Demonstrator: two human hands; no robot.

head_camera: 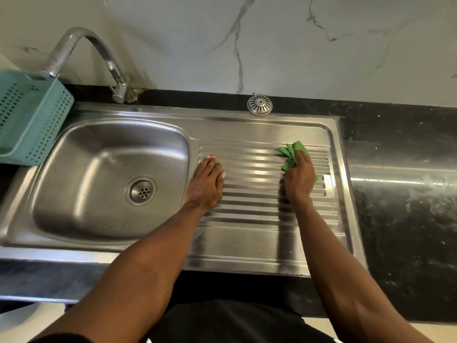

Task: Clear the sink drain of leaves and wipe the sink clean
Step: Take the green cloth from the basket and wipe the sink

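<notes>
A steel sink (74, 238) has its bowl on the left and a ribbed drainboard (254, 169) on the right. The round drain (141, 191) in the bowl shows bare metal, with no leaves visible. My right hand (299, 178) presses a crumpled green cloth (291, 151) onto the far right of the drainboard ribs. My left hand (206, 180) lies flat, palm down and fingers together, on the drainboard's left edge beside the bowl. It holds nothing.
A curved steel tap (99, 53) stands behind the bowl. A teal perforated basket (29, 115) sits at the sink's far left. A round metal strainer cover (259, 105) rests on the black counter (400, 194) behind the drainboard. A marble wall rises at the back.
</notes>
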